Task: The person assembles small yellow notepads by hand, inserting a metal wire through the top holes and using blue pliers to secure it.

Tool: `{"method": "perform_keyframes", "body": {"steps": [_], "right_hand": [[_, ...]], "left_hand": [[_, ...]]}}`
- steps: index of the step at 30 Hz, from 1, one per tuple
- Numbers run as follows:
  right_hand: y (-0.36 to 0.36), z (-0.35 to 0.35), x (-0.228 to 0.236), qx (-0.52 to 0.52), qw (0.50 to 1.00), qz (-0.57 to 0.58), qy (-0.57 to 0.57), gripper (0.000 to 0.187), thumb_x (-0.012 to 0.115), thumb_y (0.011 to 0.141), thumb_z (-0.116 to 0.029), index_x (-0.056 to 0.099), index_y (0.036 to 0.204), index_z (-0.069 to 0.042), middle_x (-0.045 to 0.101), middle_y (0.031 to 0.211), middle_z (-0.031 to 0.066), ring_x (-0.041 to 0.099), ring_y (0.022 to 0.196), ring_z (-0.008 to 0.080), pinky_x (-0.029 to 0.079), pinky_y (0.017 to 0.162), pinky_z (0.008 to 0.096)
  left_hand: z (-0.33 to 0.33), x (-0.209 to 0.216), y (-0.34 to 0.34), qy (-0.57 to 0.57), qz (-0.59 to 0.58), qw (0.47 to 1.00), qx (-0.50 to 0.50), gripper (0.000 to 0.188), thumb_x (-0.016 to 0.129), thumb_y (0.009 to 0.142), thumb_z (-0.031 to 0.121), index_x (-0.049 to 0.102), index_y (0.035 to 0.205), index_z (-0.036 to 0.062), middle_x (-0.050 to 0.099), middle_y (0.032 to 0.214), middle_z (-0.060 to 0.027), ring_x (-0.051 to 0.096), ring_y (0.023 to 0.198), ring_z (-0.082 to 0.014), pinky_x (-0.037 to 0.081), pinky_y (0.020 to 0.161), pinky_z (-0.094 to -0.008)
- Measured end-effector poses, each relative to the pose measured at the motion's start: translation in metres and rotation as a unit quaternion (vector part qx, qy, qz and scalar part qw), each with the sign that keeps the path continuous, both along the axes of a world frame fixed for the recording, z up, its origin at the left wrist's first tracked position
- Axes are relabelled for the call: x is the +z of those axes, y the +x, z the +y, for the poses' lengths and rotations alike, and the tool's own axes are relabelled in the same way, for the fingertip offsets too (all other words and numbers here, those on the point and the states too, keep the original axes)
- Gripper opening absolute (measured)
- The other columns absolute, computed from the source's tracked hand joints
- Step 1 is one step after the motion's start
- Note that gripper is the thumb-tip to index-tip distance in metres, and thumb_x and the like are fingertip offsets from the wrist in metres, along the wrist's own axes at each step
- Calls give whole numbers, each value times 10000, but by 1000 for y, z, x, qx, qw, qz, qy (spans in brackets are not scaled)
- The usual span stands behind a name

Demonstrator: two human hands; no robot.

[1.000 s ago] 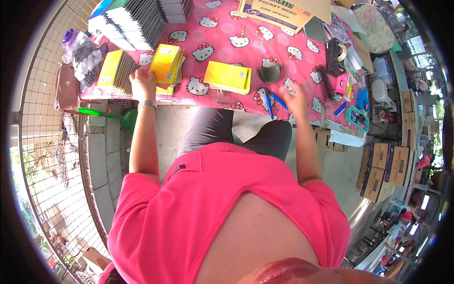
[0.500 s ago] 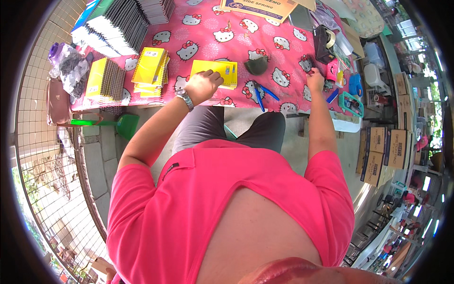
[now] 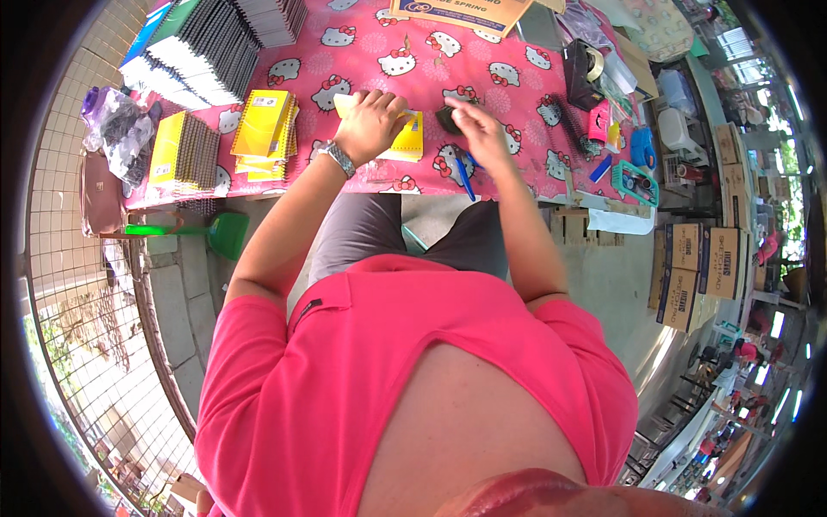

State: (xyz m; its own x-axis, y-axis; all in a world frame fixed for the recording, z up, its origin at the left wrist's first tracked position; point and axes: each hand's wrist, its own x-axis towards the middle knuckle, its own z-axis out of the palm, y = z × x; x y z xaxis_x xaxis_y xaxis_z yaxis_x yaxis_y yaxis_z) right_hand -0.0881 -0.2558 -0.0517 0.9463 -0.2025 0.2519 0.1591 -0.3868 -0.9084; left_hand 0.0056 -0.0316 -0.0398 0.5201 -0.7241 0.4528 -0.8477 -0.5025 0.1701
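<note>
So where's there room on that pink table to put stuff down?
There's bare pink cloth between the cardboard box and the left hand. Another patch lies between the right hand and the black bundle. It's crowded at the left, with notebook stacks and a plastic bag, and at the right, with the tape dispenser and teal basket.

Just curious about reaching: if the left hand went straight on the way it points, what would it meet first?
Beyond the yellow notebook it partly covers, the left hand would probably meet the cardboard box; depth is unclear.
</note>
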Motion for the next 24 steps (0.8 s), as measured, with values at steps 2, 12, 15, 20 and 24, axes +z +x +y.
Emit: {"method": "perform_keyframes", "body": {"steps": [2,12,15,20,24], "right_hand": [[2,18,2,-8,997,-59,-58,222,664,911,-198,718,1122,-159,631,874,44,561,775,152,477,725,289],[-3,36,6,12,996,-65,-64,190,675,875,-84,697,1063,-98,601,916,55,584,784,181,485,684,299],[-5,33,10,44,997,-25,-66,192,677,868,-74,683,1060,-84,594,932,59,584,768,179,482,668,299],[-9,32,20,46,984,-70,-154,183,665,890,-104,678,1069,-68,597,935,64,583,741,161,482,662,296],[-6,27,14,50,983,176,29,213,675,885,-123,677,1087,-57,598,910,69,597,757,174,489,672,304]], "left_hand": [[-1,2,4,-6,9,999,-33,209,640,875,261,608,1024,117,652,942,-39,603,924,-230,412,829,-396],[2,2,-2,-26,5,999,-46,196,661,855,242,613,996,116,656,892,-40,615,893,-229,418,846,-384],[2,2,-4,-31,0,999,-44,190,661,855,243,615,984,111,658,882,-46,619,877,-234,413,868,-383],[1,4,-5,-22,7,999,-32,198,655,859,259,616,989,115,668,889,-51,625,889,-236,407,898,-392],[-3,5,-10,-9,14,1000,-16,237,648,859,289,608,1026,125,681,907,-57,636,920,-241,404,933,-418]]}}
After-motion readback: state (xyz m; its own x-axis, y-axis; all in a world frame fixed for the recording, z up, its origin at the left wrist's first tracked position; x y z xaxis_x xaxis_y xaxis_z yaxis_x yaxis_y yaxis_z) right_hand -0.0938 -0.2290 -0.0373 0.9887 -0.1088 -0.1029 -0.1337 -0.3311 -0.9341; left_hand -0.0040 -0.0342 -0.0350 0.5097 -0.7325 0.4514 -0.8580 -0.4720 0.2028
